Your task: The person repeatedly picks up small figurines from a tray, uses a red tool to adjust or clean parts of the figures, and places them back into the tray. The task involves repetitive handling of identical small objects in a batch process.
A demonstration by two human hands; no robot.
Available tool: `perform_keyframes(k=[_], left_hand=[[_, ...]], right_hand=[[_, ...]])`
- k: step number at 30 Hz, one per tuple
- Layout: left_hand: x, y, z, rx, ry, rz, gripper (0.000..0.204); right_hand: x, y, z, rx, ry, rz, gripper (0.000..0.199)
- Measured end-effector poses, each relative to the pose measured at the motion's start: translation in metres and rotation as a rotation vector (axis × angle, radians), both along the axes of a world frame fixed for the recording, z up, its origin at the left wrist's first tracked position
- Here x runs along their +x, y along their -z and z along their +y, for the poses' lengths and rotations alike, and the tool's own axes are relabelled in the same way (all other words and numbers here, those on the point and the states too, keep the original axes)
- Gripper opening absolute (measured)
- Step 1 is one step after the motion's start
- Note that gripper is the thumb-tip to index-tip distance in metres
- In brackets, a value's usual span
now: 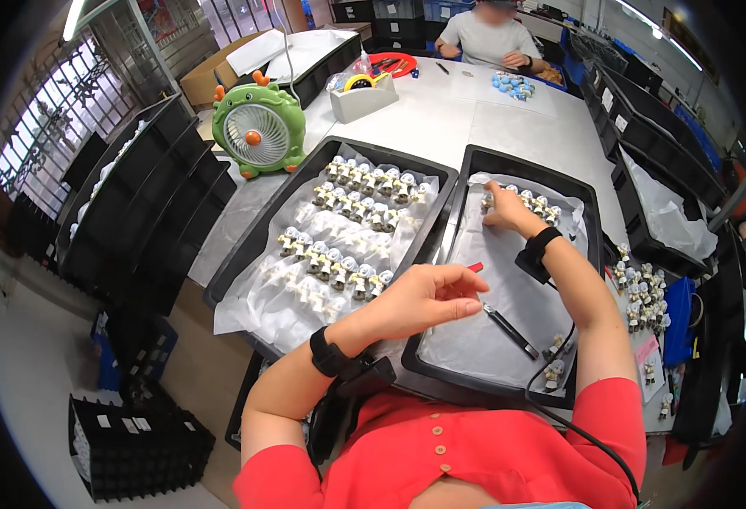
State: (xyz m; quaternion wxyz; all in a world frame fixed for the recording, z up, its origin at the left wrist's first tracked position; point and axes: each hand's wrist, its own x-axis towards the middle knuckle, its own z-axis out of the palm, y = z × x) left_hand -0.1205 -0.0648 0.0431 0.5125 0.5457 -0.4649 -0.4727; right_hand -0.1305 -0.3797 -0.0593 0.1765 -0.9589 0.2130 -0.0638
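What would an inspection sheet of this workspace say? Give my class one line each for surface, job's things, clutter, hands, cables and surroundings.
Surface: white table bearing a left tray and a right tray, both black.
Job's things: small figurines in rows in the left tray; fewer in the right tray.
Clutter: green fan, grey tape dispenser; black pen-shaped tool inside the right tray.
Hands: left hand empty, over the right tray's edge; right hand at the right tray's far figurines, grip unclear.
Cables: black cable across the red shirt; white cable above the fan.
Surroundings: stacked black crates at left; co-worker seated across the table.
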Motion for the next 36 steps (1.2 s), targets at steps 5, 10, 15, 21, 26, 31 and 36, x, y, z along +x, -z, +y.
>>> perform_keyframes(k=[5,10,15,21,26,31,36], left_hand=[[0.015,0.023,0.002,-0.065,-0.258,0.172,0.038],[0.011,0.024,-0.002,-0.203,-0.458,0.191,0.055],[0.007,0.027,-0.003,-0.289,-0.463,0.065,0.058],[0.009,0.028,-0.004,-0.228,-0.454,-0.017,0.060],[0.006,0.030,-0.004,-0.162,-0.463,-0.039,0.061],[0.006,0.032,-0.005,-0.181,-0.465,0.042,0.060],[0.006,0.032,-0.006,-0.254,-0.430,0.141,0.060]], right_hand=[[-0.022,-0.062,0.033,0.354,-0.026,-0.138,0.071],[-0.069,-0.109,0.109,0.821,-0.334,-0.423,0.071],[-0.080,-0.089,0.143,1.064,-0.498,-0.400,0.068],[-0.077,-0.063,0.143,1.051,-0.520,-0.431,0.066],[-0.080,-0.062,0.150,1.005,-0.555,-0.491,0.068],[-0.082,-0.061,0.152,0.899,-0.528,-0.515,0.070],[-0.084,-0.063,0.148,0.627,-0.518,-0.521,0.074]])
